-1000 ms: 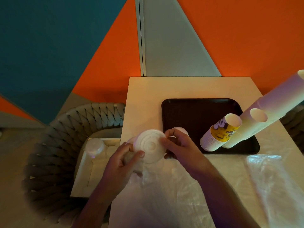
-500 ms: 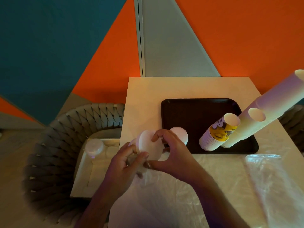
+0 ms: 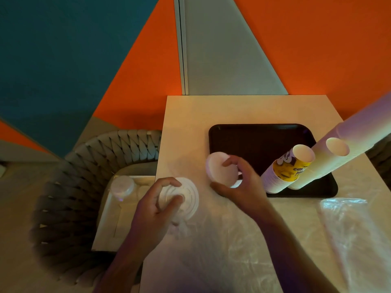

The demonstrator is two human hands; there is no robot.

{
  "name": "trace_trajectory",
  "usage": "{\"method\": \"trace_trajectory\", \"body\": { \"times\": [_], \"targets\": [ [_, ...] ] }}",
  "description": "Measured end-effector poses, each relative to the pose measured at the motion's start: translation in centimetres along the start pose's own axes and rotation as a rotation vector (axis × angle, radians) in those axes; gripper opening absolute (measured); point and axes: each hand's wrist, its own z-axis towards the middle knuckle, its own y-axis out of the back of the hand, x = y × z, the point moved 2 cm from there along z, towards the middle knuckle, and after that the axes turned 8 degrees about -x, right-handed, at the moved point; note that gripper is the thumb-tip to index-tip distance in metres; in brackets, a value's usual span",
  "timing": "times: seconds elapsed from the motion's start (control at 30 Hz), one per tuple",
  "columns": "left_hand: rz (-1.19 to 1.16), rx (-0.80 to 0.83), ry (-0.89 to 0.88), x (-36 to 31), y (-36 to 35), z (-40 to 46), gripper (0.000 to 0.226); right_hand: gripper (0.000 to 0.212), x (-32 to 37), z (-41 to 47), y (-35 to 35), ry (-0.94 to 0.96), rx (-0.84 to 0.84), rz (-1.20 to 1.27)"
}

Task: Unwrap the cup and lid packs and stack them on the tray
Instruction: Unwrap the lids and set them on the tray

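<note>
My left hand (image 3: 156, 206) grips a white ribbed stack of lids (image 3: 186, 197) near the table's left edge, its lower part still in clear plastic wrap (image 3: 211, 250). My right hand (image 3: 239, 185) holds a smaller bunch of white lids (image 3: 220, 170) at the front left corner of the dark tray (image 3: 249, 142). On the tray's right side lean a short stack of yellow-printed cups (image 3: 289, 168) and two tall stacks of plain white cups (image 3: 336, 157).
The pale table (image 3: 201, 115) stands against an orange wall. A woven grey chair (image 3: 84, 176) at the left holds a white box (image 3: 112, 216) with a wrapped pack of lids (image 3: 122, 185). Loose plastic wrap (image 3: 355, 229) lies at the right front.
My hands have parted. The right hand has carried a bunch of lids away from the stack toward the tray's corner, while the left hand has dropped lower left with the remaining stack.
</note>
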Motion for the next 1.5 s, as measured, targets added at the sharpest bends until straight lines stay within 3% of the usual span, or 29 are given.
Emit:
{"method": "trace_trajectory", "body": {
  "times": [0.1, 0.23, 0.43, 0.67, 0.83, 1.13, 1.23, 1.37, 1.43, 1.5],
  "targets": [
    [0.039, -0.006, -0.029, -0.2, 0.0, 0.2, 0.028, 0.056, -2.9, 2.3, 0.4, -0.043, -0.037, -0.189],
    [0.079, -0.016, -0.031, 0.3, -0.1, 0.4, 0.044, 0.062, -6.7, 4.1, -0.3, -0.071, 0.042, -0.399],
    [0.092, -0.011, -0.009, 1.0, -0.1, 0.7, 0.039, 0.066, -8.8, 4.7, -1.4, -0.059, 0.126, -0.52],
    [0.098, -0.001, 0.016, 1.5, -0.3, 1.0, 0.047, 0.066, -9.6, 4.2, -1.7, -0.067, 0.131, -0.476],
    [0.071, -0.012, 0.023, 1.6, -0.4, 1.1, 0.034, 0.065, -10.1, 3.8, -1.6, -0.101, 0.098, -0.433],
    [0.07, -0.024, 0.011, 1.6, -0.4, 0.9, 0.038, 0.064, -10.6, 3.2, -2.1, -0.13, 0.049, -0.406],
    [0.077, -0.033, 0.01, 1.6, -0.3, 0.9, 0.049, 0.068, -10.5, 3.3, -2.0, -0.117, 0.059, -0.421],
    [0.054, -0.049, 0.024, 1.6, -0.1, 0.8, 0.045, 0.077, -8.9, 3.0, -1.6, -0.123, 0.021, -0.456],
    [0.042, -0.052, 0.027, 1.6, -0.1, 0.8, 0.048, 0.066, -7.3, 2.7, -1.4, -0.107, -0.026, -0.388],
    [0.033, -0.047, 0.029, 1.5, -0.2, 0.7, 0.049, 0.041, -5.1, 2.3, -1.3, -0.157, -0.029, -0.17]
  ]
}}
